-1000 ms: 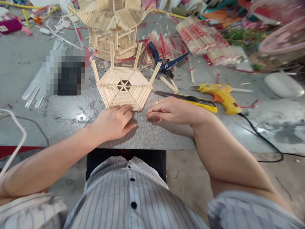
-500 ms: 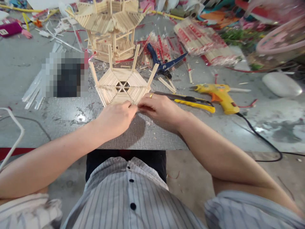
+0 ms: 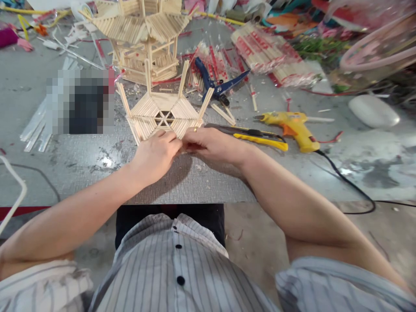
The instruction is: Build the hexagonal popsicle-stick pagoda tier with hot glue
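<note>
A six-sided stick roof [image 3: 152,118], made of thin wooden sticks with upright posts at several corners, sits on the table in front of me. My left hand [image 3: 158,152] has its fingers curled over the near edge. Right beside it, my right hand [image 3: 211,143], with a ring on one finger, pinches the same edge. The fingertips of both hands nearly meet and hide that edge, so a small stick between them cannot be made out. Behind stands a larger stick pavilion [image 3: 143,47] with a slatted roof.
To the right lie a yellow utility knife [image 3: 261,142], a yellow glue gun [image 3: 292,125] with its black cord, and a white computer mouse [image 3: 373,111]. Blue cutters [image 3: 216,84] and bagged sticks [image 3: 260,50] are further back. Clear glue sticks [image 3: 39,130] lie left.
The view has shifted slightly. My left fingers now reach further over the roof's near edge, and my right hand has turned a little. The roof stays in place.
</note>
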The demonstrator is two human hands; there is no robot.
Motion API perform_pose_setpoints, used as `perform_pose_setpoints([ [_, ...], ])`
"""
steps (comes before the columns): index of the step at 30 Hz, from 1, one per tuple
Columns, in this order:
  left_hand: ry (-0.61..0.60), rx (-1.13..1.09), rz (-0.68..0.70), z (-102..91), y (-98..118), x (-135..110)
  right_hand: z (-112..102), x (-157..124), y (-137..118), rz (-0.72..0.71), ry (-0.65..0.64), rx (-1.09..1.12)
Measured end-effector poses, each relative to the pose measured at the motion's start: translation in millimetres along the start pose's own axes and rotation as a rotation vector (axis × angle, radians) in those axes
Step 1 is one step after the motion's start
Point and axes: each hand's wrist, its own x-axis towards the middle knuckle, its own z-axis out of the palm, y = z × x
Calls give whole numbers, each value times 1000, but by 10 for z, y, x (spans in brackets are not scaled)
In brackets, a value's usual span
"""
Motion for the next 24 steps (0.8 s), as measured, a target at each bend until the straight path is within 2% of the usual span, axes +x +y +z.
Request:
perform_pose_setpoints([
  [7, 6, -55, -47, 25, 11, 0, 2, -38, -46, 44, -21, -86],
  [14, 26, -66, -2, 22, 4, -15, -23, -63, -73, 88, -85, -163],
  [16, 13, -61, 9, 28, -4, -21, -41, -88, -120, 47, -109, -134],
  [19, 5, -33, 16, 39, -15, -25, -90, -150, -223, -99, -178, 10],
  [21, 2, 10, 4, 42, -18, -25, -143, -202, -263, -154, -145, 112],
  [24, -19, 79, -9, 26, -9, -27, -256, -286, -219, -93, 2, 200],
])
